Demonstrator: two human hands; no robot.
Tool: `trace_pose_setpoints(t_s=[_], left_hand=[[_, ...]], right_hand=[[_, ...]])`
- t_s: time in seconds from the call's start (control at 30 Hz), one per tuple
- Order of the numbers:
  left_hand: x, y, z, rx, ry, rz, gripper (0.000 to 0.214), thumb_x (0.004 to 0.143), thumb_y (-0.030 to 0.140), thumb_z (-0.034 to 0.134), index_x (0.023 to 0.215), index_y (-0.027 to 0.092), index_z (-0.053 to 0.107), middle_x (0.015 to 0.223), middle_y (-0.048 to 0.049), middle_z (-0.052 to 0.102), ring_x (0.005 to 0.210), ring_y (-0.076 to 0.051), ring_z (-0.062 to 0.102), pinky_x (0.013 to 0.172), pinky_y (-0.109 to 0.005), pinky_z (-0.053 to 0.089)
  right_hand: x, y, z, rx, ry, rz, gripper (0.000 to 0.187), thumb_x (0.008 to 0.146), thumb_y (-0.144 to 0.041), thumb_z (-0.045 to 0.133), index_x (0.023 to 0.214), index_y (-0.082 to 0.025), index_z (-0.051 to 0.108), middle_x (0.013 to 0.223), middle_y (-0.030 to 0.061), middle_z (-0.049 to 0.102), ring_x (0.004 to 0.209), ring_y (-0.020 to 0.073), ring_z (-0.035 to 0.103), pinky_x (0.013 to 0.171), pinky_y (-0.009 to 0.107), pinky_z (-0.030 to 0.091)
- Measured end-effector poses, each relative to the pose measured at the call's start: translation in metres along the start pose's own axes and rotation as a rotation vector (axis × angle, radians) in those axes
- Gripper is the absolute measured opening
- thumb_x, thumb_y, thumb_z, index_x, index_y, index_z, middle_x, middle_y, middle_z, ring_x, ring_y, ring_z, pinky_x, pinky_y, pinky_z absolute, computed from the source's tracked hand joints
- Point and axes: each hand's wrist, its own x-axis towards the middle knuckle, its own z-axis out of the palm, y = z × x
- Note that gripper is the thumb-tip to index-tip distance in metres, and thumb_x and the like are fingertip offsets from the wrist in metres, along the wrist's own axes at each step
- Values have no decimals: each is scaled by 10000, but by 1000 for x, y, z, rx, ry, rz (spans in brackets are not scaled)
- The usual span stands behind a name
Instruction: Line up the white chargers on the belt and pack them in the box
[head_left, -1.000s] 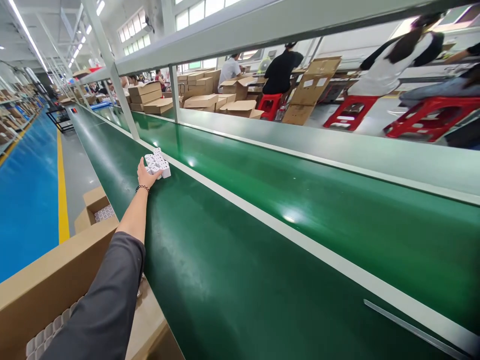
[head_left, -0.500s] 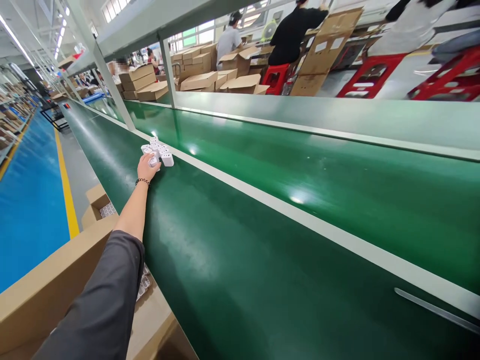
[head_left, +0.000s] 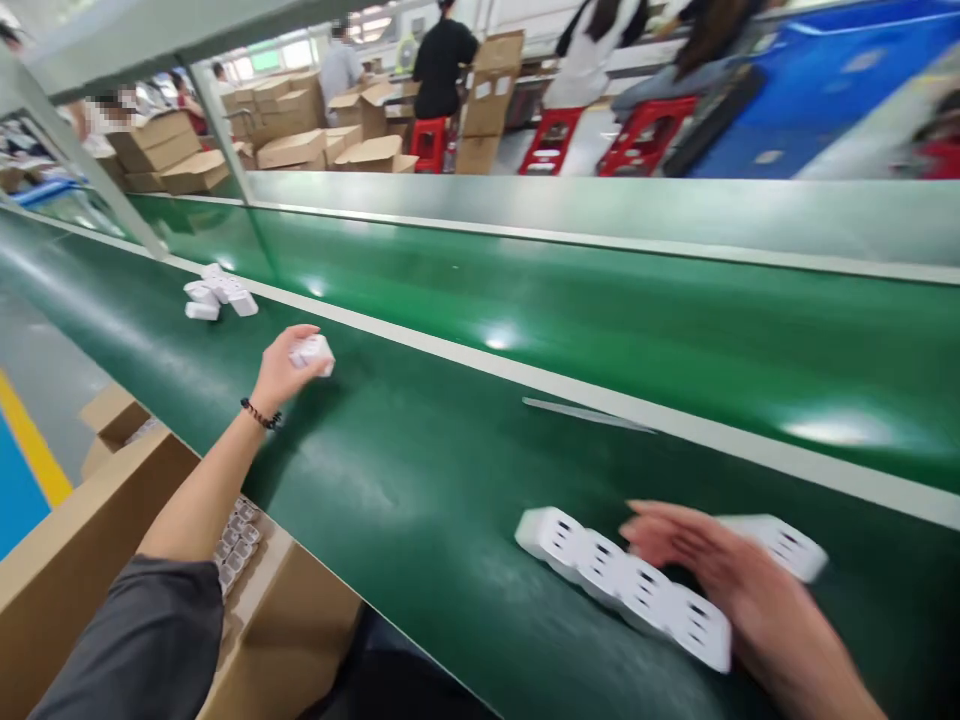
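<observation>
The fingers of the left hand (head_left: 285, 370) grasp one white block (head_left: 320, 350), the thumb on its near side. This block is left of the row (head_left: 634, 590) and farther off; whether it touches the worktop (head_left: 405, 460) cannot be told.

The fingers of the right hand (head_left: 731, 575) are released, extended and slightly bent, somewhat blurred. They lie just beside the right part of the row, on its far side; contact with it cannot be confirmed.

The row consists of four white blocks set end to end on the green worktop, running slantwise, dark slots facing up. A loose block (head_left: 787, 545), partly hidden by the right hand, lies to the right of the row with its slots visible.

A cluster (head_left: 221, 287) of several white blocks stands well apart from the row, to the far left. A thin bar (head_left: 589, 414) lies beyond the row, near the white strip (head_left: 450, 350) that runs lengthwise behind it.

A beaded bracelet (head_left: 262, 413) is on the left wrist. Left of the row, beside the worktop's near edge, an open carton (head_left: 90, 510) contains further pieces (head_left: 236, 545). A smaller carton (head_left: 116, 410) stands past it, farther from the row. Red stools (head_left: 551, 140) and seated people occupy the background beyond the row.
</observation>
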Motion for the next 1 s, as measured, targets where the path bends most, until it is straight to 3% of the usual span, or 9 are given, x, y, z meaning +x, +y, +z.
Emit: trace_pose_setpoints(t_s=[0.07, 0.13, 0.2, 0.27, 0.43, 0.6, 0.73, 0.9, 1.0], left_hand=[[-26, 62, 38, -133, -214, 239, 599, 689, 415, 813, 1208, 204, 599, 1154, -51, 675, 1063, -208, 641, 988, -329, 497], [-49, 116, 75, -275, -373, 418, 598, 743, 429, 790, 1250, 213, 559, 1168, -62, 662, 1060, -198, 642, 981, -335, 501], [-68, 156, 110, -346, -464, 487, 587, 767, 400, 783, 1266, 221, 529, 1164, -61, 652, 1058, -196, 640, 974, -341, 504], [-79, 177, 138, -351, -529, 503, 590, 774, 371, 780, 1277, 234, 506, 1162, -57, 643, 1065, -203, 633, 969, -357, 505], [-92, 178, 167, -337, -665, 525, 697, 774, 385, 780, 1362, 271, 423, 1180, -64, 608, 1077, -227, 605, 945, -401, 512], [-92, 169, 165, -482, -770, 600, 919, 759, 428, 796, 1483, 301, 244, 1402, -134, 462, 1167, -257, 560, 1018, -460, 485], [-89, 168, 165, -543, -841, 591, 969, 753, 405, 801, 1509, 305, 203, 1423, -150, 443, 1221, -296, 526, 1042, -493, 473], [-87, 165, 163, -616, -939, 528, 943, 772, 236, 708, 1526, 303, 144, 1482, -136, 380, 1355, -317, 391, 1128, -528, 370], [-87, 165, 162, -603, -905, 499, 904, 715, 134, 623, 1495, 286, 191, 1461, -125, 373, 1310, -303, 381, 1093, -516, 384]], right_hand=[[7, 1, 1, 342, 14, 184, 415, 1009, -431, 360, 927, -247, 723, 744, 154, 741, 580, 241, 710, 455, 318, 554], [11, 1, 4, 428, 115, 219, 447, 991, -492, 381, 916, -203, 714, 752, 134, 741, 583, 227, 706, 474, 314, 572], [10, -2, 8, 436, 144, 202, 471, 966, -545, 415, 935, -176, 706, 775, 117, 740, 606, 208, 699, 517, 317, 593], [5, -5, 10, 452, 160, 185, 475, 963, -557, 427, 968, -166, 697, 819, 106, 736, 660, 190, 696, 570, 314, 607], [-3, -12, 10, 406, 168, 147, 447, 986, -527, 423, 1046, -171, 686, 941, 100, 728, 800, 182, 683, 652, 314, 617], [-4, -12, 7, 393, 140, 103, 421, 1005, -497, 412, 1049, -191, 697, 961, 85, 718, 798, 168, 669, 663, 296, 594], [-6, -13, 4, 416, 104, 101, 411, 1013, -494, 396, 1088, -219, 693, 986, 78, 707, 810, 173, 660, 690, 308, 565], [-7, -15, 1, 467, 25, 14, 466, 999, -561, 368, 1119, -241, 685, 1053, 85, 692, 950, 227, 643, 832, 369, 519], [-7, -15, 0, 512, -42, -11, 530, 975, -628, 355, 1161, -252, 679, 1115, 91, 677, 1065, 261, 618, 934, 401, 480]])
